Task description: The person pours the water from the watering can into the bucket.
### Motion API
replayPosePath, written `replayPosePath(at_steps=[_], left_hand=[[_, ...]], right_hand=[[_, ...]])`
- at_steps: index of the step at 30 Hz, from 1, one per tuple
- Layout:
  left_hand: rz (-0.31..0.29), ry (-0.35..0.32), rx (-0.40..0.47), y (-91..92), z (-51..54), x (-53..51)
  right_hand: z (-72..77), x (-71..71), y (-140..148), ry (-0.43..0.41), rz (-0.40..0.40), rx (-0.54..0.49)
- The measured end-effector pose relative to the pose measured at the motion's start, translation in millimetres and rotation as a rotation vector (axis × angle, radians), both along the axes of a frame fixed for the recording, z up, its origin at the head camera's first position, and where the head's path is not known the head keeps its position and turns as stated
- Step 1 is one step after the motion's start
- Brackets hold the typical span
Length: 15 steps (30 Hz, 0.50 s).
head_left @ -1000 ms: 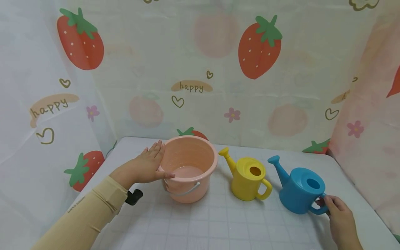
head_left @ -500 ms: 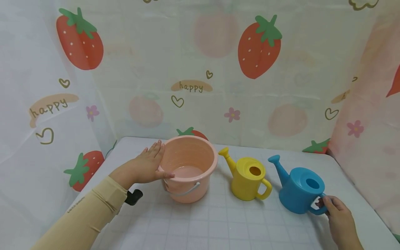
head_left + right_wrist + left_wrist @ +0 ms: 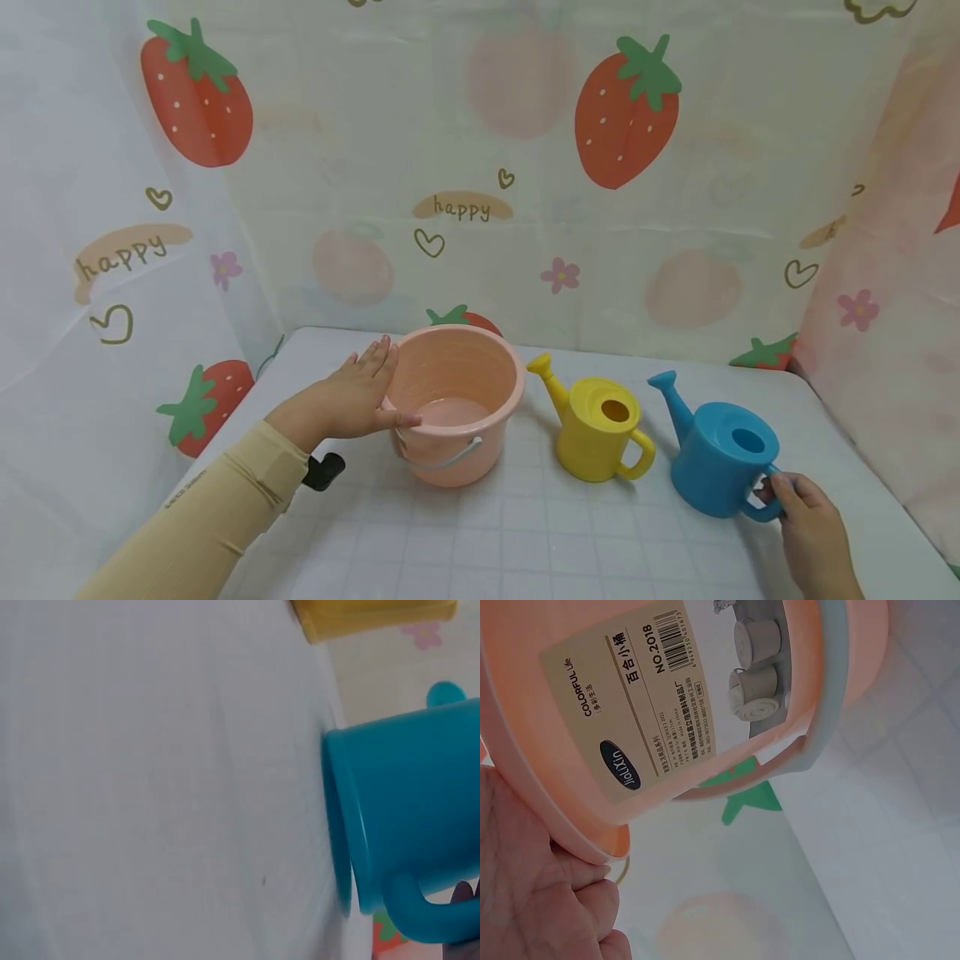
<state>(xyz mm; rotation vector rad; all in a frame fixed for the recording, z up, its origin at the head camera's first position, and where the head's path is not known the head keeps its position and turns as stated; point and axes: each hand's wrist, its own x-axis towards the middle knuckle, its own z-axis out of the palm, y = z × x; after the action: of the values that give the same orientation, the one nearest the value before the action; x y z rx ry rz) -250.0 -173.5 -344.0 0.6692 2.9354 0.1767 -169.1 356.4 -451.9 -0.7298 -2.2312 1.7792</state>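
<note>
My left hand [image 3: 348,400] lies on the left rim of a pink plastic bucket [image 3: 453,454], its fingers straight and its thumb reaching over the front rim. In the left wrist view the palm [image 3: 525,877] rests against the rim, near a printed label [image 3: 637,705] on the bucket's side. At the right, my right hand [image 3: 817,529] pinches the handle of a blue watering can [image 3: 716,467]. The can stands upright or nearly so; whether its whole base touches the table I cannot tell. Most of the right hand is out of the right wrist view.
Between the bucket and the blue can stands a yellow watering can [image 3: 592,442], its spout close to the bucket's rim. A white grid-patterned cloth covers the table [image 3: 525,542]. Behind hangs a strawberry-print curtain [image 3: 450,125]. A small black object [image 3: 324,472] shows beside the left wrist.
The right hand and the blue watering can have shifted very slightly left and nearer. The whole head view has moved a touch. The left hand and the bucket have kept their places.
</note>
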Motion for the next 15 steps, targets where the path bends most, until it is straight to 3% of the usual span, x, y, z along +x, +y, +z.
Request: replayPosePath(at_steps=[6, 11, 15], left_hand=[[-0.008, 0.002, 0.002, 0.8, 2.0, 0.2], [-0.01, 0.009, -0.01, 0.6, 1.6, 0.0], [-0.01, 0.004, -0.011, 0.5, 1.4, -0.9]], right_hand=[[-5.7, -6.9, 1, 0.014, -0.071, -0.006], [-13.7, -11.4, 6, 0.083, -0.155, -0.015], [-9.5, -7.5, 1, 0.074, -0.202, -0.011]])
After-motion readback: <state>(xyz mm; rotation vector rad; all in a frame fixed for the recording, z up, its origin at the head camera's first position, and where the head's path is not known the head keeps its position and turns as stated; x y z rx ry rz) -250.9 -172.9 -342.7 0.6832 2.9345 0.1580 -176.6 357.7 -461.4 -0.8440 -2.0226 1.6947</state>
